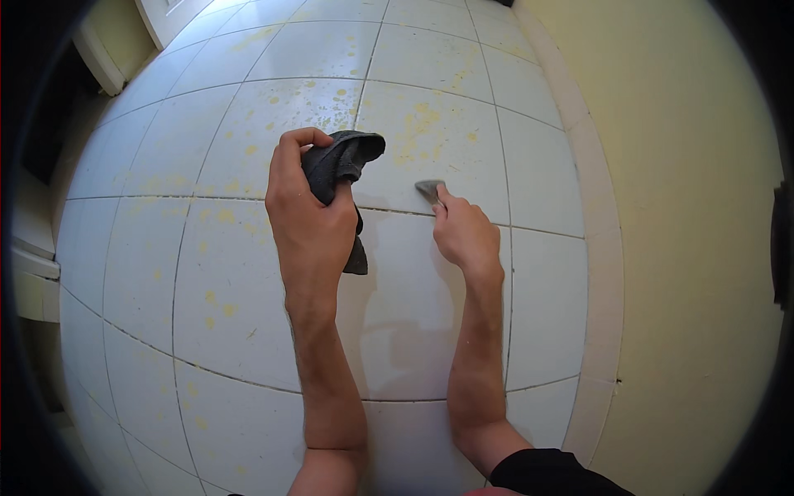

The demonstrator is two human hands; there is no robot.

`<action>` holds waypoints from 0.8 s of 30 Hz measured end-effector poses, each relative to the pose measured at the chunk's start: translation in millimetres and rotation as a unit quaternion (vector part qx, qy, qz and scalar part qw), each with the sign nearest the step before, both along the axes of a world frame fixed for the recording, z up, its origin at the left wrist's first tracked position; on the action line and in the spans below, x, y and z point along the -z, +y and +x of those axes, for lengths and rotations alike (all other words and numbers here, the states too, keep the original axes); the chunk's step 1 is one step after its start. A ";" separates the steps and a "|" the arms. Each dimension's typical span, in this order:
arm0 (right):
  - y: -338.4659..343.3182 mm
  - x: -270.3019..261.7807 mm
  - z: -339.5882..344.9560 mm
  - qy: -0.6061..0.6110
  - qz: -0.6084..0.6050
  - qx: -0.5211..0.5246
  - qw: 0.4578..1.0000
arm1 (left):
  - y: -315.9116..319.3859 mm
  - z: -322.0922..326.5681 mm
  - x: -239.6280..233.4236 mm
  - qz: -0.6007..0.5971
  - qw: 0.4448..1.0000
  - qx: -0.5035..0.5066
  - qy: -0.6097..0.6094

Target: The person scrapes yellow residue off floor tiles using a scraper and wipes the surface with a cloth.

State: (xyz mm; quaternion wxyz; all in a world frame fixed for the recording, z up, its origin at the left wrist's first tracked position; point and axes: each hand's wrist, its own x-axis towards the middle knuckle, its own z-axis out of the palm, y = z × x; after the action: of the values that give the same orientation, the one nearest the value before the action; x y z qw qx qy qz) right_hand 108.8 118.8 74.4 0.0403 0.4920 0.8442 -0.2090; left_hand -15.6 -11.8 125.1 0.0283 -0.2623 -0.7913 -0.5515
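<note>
My left hand (316, 198) grips a bunched dark grey cloth (338, 158) above the tiled floor (409, 297); one end of the cloth hangs down beside the wrist. To its right, my right hand (465, 229) holds a scraper (429, 190) with a wide metal blade, low over a white tile; whether the blade touches the tile, I cannot tell. Its handle is hidden in my fingers. Yellow spots (422, 118) and small flecks lie on the tiles beyond both hands, and more yellow spots (228, 309) show to the left.
A pale yellow wall (676, 248) with a tiled skirting (603, 285) runs along the right. At the upper left are a white door (162, 22) and a door frame (102, 59). A dark object (780, 245) stands out at the right rim.
</note>
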 end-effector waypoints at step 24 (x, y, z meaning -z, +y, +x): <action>7.7 -3.8 9.3 0.006 -0.024 0.000 1.000 | 6.4 9.3 -8.5 0.035 0.999 0.029 -0.022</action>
State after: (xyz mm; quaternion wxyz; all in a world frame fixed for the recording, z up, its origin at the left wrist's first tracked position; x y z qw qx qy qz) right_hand 118.0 126.5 78.3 0.0467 0.4895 0.8392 -0.2322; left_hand -6.3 -5.4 133.6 0.0044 -0.2720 -0.7642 -0.5848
